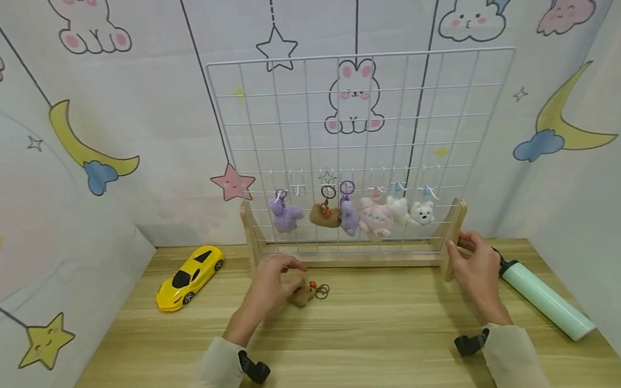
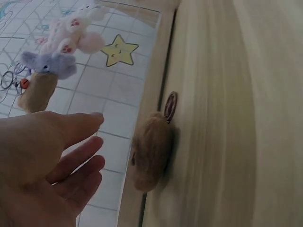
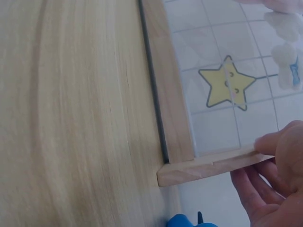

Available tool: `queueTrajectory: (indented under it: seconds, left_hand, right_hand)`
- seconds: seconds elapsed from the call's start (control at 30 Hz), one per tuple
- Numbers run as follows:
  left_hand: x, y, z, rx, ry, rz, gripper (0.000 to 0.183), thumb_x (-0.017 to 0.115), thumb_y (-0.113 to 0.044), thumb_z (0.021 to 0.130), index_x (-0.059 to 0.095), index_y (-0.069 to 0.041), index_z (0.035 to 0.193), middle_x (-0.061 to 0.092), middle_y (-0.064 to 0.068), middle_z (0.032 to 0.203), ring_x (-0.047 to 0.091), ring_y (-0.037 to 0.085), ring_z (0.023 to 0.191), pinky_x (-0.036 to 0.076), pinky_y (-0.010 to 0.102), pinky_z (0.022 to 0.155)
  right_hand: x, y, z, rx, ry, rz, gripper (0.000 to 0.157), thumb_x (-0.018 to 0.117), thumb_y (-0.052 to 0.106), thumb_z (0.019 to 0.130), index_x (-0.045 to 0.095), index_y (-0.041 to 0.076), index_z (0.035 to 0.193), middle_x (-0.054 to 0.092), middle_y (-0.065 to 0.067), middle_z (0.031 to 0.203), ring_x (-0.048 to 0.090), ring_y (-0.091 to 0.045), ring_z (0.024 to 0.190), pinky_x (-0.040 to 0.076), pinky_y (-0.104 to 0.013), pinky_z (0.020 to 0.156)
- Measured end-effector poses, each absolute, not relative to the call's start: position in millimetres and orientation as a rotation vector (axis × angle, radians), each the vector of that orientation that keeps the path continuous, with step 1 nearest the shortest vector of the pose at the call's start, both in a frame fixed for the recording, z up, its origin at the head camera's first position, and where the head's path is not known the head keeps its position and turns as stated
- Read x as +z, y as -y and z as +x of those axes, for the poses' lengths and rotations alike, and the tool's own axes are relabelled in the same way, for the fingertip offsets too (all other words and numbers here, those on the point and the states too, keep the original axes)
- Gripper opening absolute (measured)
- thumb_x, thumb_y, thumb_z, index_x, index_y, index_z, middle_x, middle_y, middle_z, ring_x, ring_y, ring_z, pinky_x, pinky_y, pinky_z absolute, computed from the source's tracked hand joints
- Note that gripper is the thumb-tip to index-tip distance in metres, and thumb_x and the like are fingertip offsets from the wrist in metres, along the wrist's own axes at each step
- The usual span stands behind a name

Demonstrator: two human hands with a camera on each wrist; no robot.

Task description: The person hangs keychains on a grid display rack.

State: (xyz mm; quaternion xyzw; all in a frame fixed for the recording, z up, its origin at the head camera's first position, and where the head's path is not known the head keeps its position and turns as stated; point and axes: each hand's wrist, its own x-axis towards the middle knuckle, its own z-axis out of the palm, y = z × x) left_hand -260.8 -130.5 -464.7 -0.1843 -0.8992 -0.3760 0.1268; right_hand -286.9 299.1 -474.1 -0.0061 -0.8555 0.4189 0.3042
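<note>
A brown plush keychain point(image 1: 303, 294) with metal rings lies on the wooden table, in front of a white wire grid rack. My left hand point(image 1: 272, 283) is right beside it; in the left wrist view its fingers point(image 2: 83, 165) are loosely extended with nothing between them, apart from the brown plush. With thumb and fingers, my right hand point(image 1: 478, 270) grips the rack's right wooden upright point(image 3: 213, 166). On the grid's hooks hang a purple plush point(image 1: 285, 217), a brown plush point(image 1: 324, 215), another purple one point(image 1: 349, 218), a pink one point(image 1: 377, 217) and white ones point(image 1: 423, 213).
A yellow toy car point(image 1: 190, 279) stands at the left of the table. To the right lies a mint-green cylinder point(image 1: 547, 299) with a black end. Something blue point(image 3: 182, 221) shows beyond the upright in the right wrist view. Printed cloth walls enclose the table.
</note>
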Motion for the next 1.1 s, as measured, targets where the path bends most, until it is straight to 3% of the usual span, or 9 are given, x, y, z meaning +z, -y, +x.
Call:
queueTrajectory:
  seconds: [0.13,0.2,0.43,0.57,0.73,0.8,1.0,1.1]
  left_hand:
    - [-475.7,118.1,-258.6,-0.969,2.816,-0.591,0.028,0.083,-0.018,0.097,0.08,-0.007,0.122,0.082,0.008,0.115,0.078,0.024,0.104,0.065,0.045,0.09]
    - [-480.8,112.4,-258.8,-0.916,2.873,-0.588,0.029,0.084,-0.019,0.096,0.08,-0.007,0.122,0.081,0.007,0.109,0.075,0.02,0.094,0.064,0.04,0.081]
    - [-497.8,102.3,-259.9,-0.828,2.838,-0.548,0.009,0.089,-0.017,0.092,0.08,-0.014,0.094,0.076,-0.002,0.086,0.056,0.007,0.071,0.049,0.024,0.065]
    - [-498.0,101.2,-256.8,-0.79,2.846,-0.514,0.013,0.088,-0.019,0.092,0.076,-0.017,0.088,0.069,-0.004,0.075,0.054,0.014,0.073,0.051,0.031,0.07]
    - [-495.8,100.8,-253.3,-0.746,2.873,-0.54,0.013,0.084,-0.018,0.096,0.073,-0.015,0.091,0.072,0.001,0.081,0.067,0.035,0.099,0.057,0.054,0.089]
    - [-495.4,101.1,-253.3,-0.762,2.885,-0.546,0.011,0.081,-0.017,0.098,0.072,-0.015,0.092,0.073,0.001,0.085,0.066,0.038,0.106,0.056,0.057,0.091]
    - [-492.7,105.2,-259.0,-1.004,2.832,-0.569,0.007,0.073,-0.015,0.104,0.071,-0.01,0.098,0.069,0.001,0.084,0.058,0.014,0.075,0.049,0.03,0.068]
    - [-485.4,107.1,-260.5,-1.271,2.738,-0.545,0.008,0.069,-0.015,0.107,0.07,-0.007,0.106,0.071,0.005,0.093,0.062,0.01,0.073,0.051,0.023,0.064]
  right_hand:
    - [-473.6,-299.0,-286.4,1.107,2.269,-0.015,0.032,0.074,0.014,0.103,0.068,-0.009,0.125,0.074,-0.034,0.123,0.075,-0.05,0.114,0.041,0.009,0.077]
    - [-474.0,-299.3,-285.8,1.111,2.269,-0.014,0.032,0.074,0.014,0.103,0.068,-0.009,0.125,0.074,-0.033,0.123,0.075,-0.05,0.114,0.041,0.008,0.077]
    - [-474.8,-298.8,-286.3,1.118,2.256,-0.006,0.031,0.074,0.013,0.103,0.068,-0.009,0.124,0.074,-0.033,0.122,0.074,-0.05,0.114,0.043,0.007,0.078]
    - [-473.7,-298.3,-287.0,1.121,2.246,-0.006,0.03,0.074,0.011,0.102,0.069,-0.01,0.123,0.075,-0.034,0.121,0.075,-0.05,0.113,0.044,0.006,0.078]
    - [-473.6,-298.5,-287.7,1.121,2.231,0.006,0.029,0.075,0.009,0.102,0.069,-0.01,0.122,0.075,-0.034,0.12,0.075,-0.051,0.112,0.043,0.007,0.078]
    - [-473.8,-298.9,-288.5,1.116,2.23,0.012,0.029,0.075,0.01,0.102,0.069,-0.01,0.122,0.075,-0.034,0.12,0.075,-0.051,0.112,0.042,0.008,0.078]
    - [-475.3,-298.8,-288.8,1.109,2.229,0.006,0.03,0.075,0.01,0.102,0.069,-0.011,0.122,0.075,-0.034,0.12,0.075,-0.051,0.111,0.041,0.008,0.077]
    - [-475.7,-298.1,-287.6,1.111,2.231,-0.001,0.03,0.074,0.01,0.102,0.069,-0.011,0.122,0.075,-0.034,0.12,0.075,-0.051,0.111,0.041,0.009,0.077]
